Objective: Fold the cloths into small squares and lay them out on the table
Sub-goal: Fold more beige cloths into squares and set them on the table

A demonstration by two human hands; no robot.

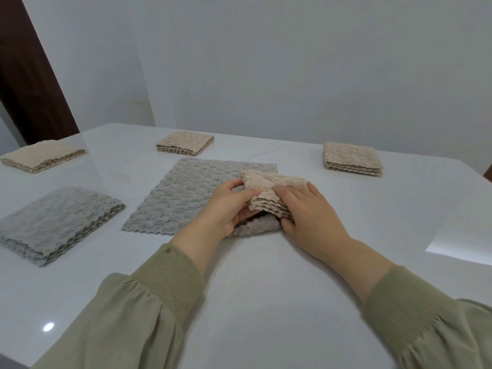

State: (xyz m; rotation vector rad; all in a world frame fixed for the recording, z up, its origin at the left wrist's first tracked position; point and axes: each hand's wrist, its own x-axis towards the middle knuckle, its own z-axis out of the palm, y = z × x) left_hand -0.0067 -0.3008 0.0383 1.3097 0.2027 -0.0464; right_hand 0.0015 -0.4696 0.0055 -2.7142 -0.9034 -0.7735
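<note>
A folded beige cloth [269,194] is held between both hands above an unfolded grey cloth [183,193] that lies flat on the white table [253,288]. My left hand [229,206] grips the beige cloth's left edge, thumb on top. My right hand [308,211] presses on its right side, fingers spread over the layered edge. Three folded beige squares rest on the table: far left [42,159], back centre [185,143] and back right [352,159]. A folded grey cloth [57,222] lies at the near left.
A pale wall stands behind the table, with a dark brown door [29,83] at the left. The table's right edge falls away near a bright patch of floor [463,235]. Green sleeves cover both forearms.
</note>
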